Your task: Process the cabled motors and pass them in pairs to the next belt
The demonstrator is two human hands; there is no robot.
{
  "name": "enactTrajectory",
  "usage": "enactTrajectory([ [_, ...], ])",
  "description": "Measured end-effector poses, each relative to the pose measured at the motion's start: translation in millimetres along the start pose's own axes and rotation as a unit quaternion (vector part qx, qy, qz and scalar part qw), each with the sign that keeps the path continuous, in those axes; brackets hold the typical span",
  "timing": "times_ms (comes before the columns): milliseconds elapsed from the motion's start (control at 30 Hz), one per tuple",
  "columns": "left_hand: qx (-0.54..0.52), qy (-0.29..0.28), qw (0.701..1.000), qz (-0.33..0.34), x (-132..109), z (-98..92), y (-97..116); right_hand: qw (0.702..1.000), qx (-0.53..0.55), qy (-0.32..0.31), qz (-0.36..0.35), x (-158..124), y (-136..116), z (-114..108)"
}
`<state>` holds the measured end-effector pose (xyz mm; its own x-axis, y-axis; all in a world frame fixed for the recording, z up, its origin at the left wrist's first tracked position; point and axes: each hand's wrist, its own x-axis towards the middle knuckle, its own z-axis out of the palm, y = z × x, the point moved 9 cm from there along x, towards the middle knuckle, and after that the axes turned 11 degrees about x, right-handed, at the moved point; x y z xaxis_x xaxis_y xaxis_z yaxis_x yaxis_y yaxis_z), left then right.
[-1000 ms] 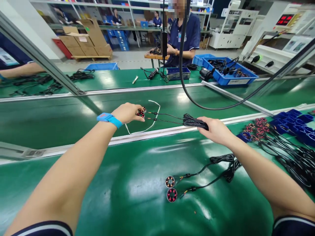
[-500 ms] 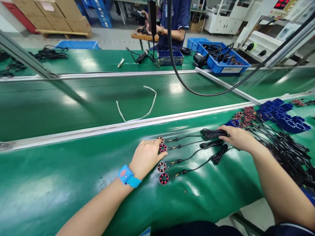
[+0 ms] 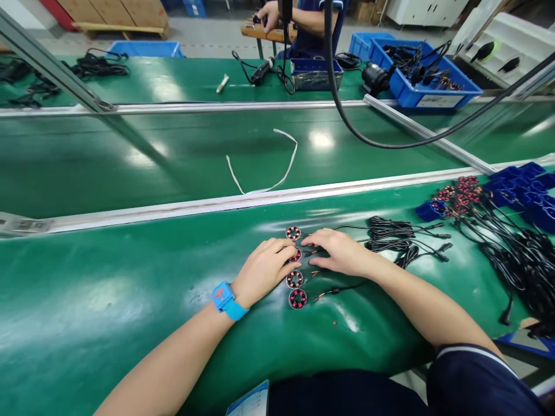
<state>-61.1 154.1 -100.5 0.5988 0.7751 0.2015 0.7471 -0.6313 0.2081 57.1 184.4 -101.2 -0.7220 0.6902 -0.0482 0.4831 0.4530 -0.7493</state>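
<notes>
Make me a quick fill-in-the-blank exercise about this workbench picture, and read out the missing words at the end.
1. The wristband is worn on the person's ____ wrist.
2. Near the left hand and right hand, the row of wound rings counts ____.
3. The bent strip beyond the rail is coloured ____.
4. In the picture, the cable bundles lie to the ____ of the rings.

Missing words: left; four; white; right.

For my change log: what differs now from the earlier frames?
The upper two coil rings came toward the person onto the green table, in line with the lower two rings. The right hand let go of the cable bundle and moved left to the rings' wires; the left hand is at the second ring from the top. The lower two rings and white strip stayed put.
</notes>
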Motion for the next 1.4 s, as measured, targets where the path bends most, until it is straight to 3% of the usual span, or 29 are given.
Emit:
enactTrajectory([
  [267,-0.055,0.079,0.995,0.015,-4,-13.6,-3,0.982,0.178,-0.015,0.064,1,5,1],
  [400,-0.06,0.094,0.993,0.025,-5,-14.8,0,0.947,0.296,-0.027,0.121,0,16,11],
  [500,-0.06,0.106,0.992,0.043,-6,-16.4,4,0.916,0.383,-0.015,0.123,0,18,14],
  [567,-0.06,0.112,0.991,0.047,-7,-17.7,6,0.91,0.397,0.001,0.122,0,19,13],
  [700,-0.052,0.1,0.993,0.039,-6,-17.5,6,0.935,0.326,0.013,0.14,0,18,10],
  [933,-0.097,-0.024,0.994,0.044,-5,-5.7,2,0.987,0.143,0.002,0.067,-5,1,-3],
  [1100,-0.131,0.035,0.99,-0.042,5,-23.3,-22,0.99,0.087,0.104,0.039,-13,-7,-53],
  [1167,-0.11,0.055,0.99,-0.07,14,-24.0,-31,0.992,0.049,0.114,0.033,-7,-8,-62],
  [1300,-0.1,0.036,0.992,-0.063,31,-6.7,-36,0.998,-0.005,0.062,0.023,15,1,-44],
  [1400,-0.119,0.035,0.99,-0.067,33,1.8,-37,0.998,0.036,0.053,0.001,27,11,-27],
])
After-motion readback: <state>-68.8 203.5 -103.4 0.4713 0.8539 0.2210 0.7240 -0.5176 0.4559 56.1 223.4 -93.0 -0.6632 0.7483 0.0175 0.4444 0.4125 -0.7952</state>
